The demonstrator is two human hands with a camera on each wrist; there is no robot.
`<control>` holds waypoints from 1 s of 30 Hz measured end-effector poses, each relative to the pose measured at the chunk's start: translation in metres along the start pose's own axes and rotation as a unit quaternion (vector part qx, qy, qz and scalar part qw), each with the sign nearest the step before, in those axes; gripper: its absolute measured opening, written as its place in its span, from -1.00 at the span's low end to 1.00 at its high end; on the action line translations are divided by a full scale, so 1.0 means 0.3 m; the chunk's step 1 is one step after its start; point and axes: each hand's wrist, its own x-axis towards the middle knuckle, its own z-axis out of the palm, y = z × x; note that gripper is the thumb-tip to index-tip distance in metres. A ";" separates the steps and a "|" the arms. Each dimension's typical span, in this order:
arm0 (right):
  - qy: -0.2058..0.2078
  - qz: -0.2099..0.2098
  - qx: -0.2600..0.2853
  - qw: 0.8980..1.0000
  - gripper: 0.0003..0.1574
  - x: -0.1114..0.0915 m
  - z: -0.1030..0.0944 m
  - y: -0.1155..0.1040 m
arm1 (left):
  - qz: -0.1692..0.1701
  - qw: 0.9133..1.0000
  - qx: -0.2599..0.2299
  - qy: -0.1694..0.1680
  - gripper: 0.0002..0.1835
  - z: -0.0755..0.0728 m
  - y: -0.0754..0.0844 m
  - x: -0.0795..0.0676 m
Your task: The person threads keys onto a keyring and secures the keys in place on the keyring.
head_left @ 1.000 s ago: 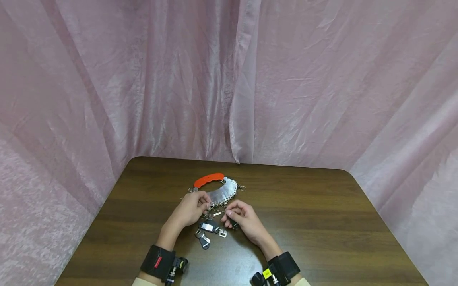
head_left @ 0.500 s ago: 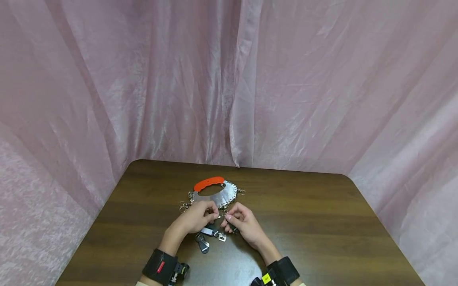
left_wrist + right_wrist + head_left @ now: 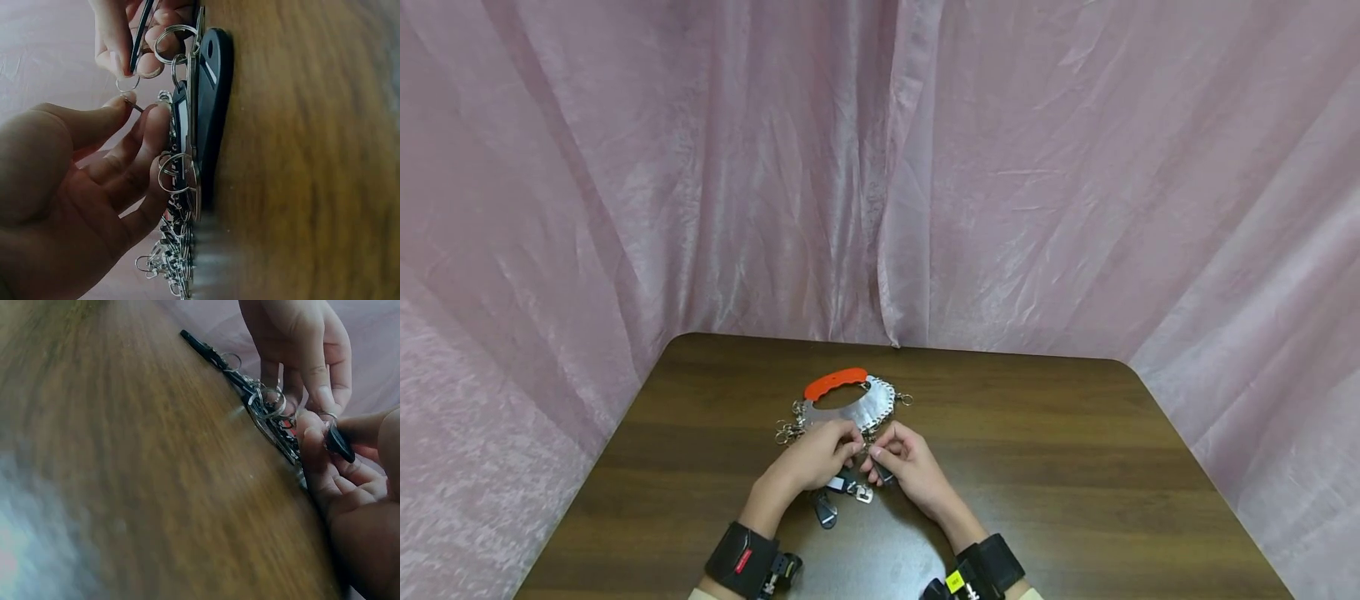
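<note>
My left hand (image 3: 820, 454) pinches a small, thin metal key (image 3: 135, 106) between thumb and forefinger; most of it is hidden. Facing it, my right hand (image 3: 913, 467) holds a dark key tag (image 3: 339, 444) with its split ring (image 3: 128, 84) sticking out toward the key. Key and ring are very close; whether they touch I cannot tell. Just beyond both hands lies a silver curved key holder (image 3: 857, 410) with an orange grip (image 3: 835, 382) and many small clips along its edge. Below the left hand rest more dark key tags (image 3: 826, 510) with rings and metal pieces.
The brown wooden table (image 3: 1037, 467) extends on both sides of the hands. Small rings and clips (image 3: 787, 432) spread at the holder's left, and one ring (image 3: 906, 400) juts out at its right. A pink curtain (image 3: 1037, 167) hangs behind the table.
My left hand has moved from the holder's edge toward the right hand, bringing a small key to the tag's ring. The right hand stays in nearly the same place, the tag turned slightly.
</note>
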 end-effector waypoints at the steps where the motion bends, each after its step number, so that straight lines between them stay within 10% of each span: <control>1: 0.003 0.001 -0.002 1.000 -0.79 0.001 0.001 0.002 | 0.003 1.000 -0.001 0.002 -0.88 -0.001 0.002 0.000; 30: 0.021 -0.001 -0.008 1.000 -0.75 -0.013 -0.022 0.012 | 0.024 1.000 0.015 -0.006 -0.87 0.037 -0.012 0.040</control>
